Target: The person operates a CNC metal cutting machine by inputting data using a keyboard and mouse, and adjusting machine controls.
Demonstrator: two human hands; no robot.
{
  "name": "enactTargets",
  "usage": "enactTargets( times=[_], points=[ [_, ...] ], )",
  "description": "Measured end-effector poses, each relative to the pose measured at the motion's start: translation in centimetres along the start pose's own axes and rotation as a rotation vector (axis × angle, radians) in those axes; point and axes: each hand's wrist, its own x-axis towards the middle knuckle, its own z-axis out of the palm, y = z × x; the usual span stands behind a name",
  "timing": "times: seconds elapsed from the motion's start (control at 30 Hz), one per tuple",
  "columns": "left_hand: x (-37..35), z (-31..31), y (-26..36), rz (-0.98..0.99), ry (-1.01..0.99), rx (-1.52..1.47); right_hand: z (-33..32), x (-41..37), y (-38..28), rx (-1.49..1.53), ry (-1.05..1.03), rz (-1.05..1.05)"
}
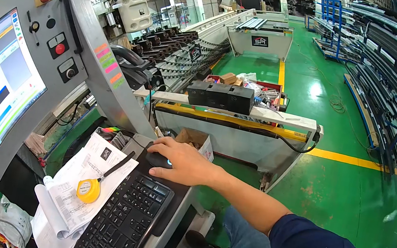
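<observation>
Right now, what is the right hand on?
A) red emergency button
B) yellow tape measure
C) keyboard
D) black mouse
D: the right hand lies cupped over the black mouse just above the keyboard, while the yellow tape measure lies apart from it on the papers.
</observation>
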Motion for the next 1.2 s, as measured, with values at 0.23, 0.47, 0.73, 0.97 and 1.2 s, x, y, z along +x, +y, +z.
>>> enactTargets(
  times=[0.23, 0.47, 0.73, 0.97, 1.2],
  points=[
    [-1.0, -0.5, 2.5, -0.054, -0.052, -0.199, -0.4, 0.1, -0.3, -0.001, -0.027, 0.035],
    [-3.2, -0.4, 8.7, 0.002, -0.044, -0.179, -0.4, 0.5, -1.4, 0.086, 0.027, -0.016],
    [-4.6, 0.2, 12.1, 0.009, 0.013, -0.260, -0.7, 0.8, -3.3, 0.130, -0.018, 0.059],
    [-5.4, -0.1, 15.0, -0.062, 0.019, -0.156, -0.2, 0.9, -3.1, 0.101, -0.001, 0.042],
    [-5.3, 0.1, 14.7, -0.028, 0.037, -0.129, -0.3, 0.7, -3.2, 0.093, -0.008, 0.059]
  ],
)
